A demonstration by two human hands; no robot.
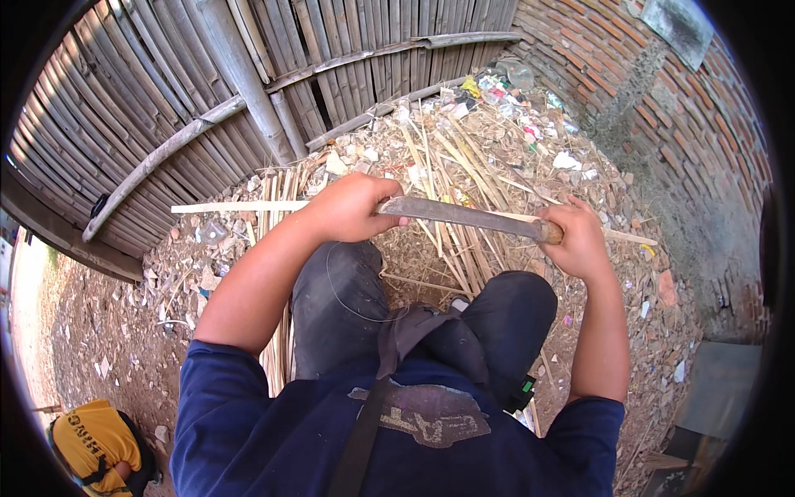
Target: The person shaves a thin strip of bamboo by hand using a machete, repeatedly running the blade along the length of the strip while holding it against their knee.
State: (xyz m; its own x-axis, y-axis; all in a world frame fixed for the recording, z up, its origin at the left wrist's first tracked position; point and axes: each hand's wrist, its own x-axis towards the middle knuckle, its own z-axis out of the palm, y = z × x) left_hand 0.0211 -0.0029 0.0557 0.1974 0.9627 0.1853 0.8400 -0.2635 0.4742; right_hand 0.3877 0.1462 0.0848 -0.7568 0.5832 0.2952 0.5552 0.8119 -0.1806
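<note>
navy shirt (pixel 472 460) nearest, left fingers (pixel 379 189) grip a strip (pixel 240 207), right fingers (pixel 571 214) a knife (pixel 460 215), over littered ground (pixel 609 311) (brick wall (pixel 704 124) alongside).

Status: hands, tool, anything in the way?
Right hand gripping wooden-handled, grey-bladed machete. Left hand gripping long pale bamboo strip. Loose tan bamboo sticks on ground below.

Dark block lettering (pixel 77 437) stood on a yellow shirt (pixel 116 427) at 8 o'clock; faded pale letters (pixel 410 421) showed on worn chest print (pixel 443 406), navy shirt (pixel 273 431), 6 o'clock
</note>
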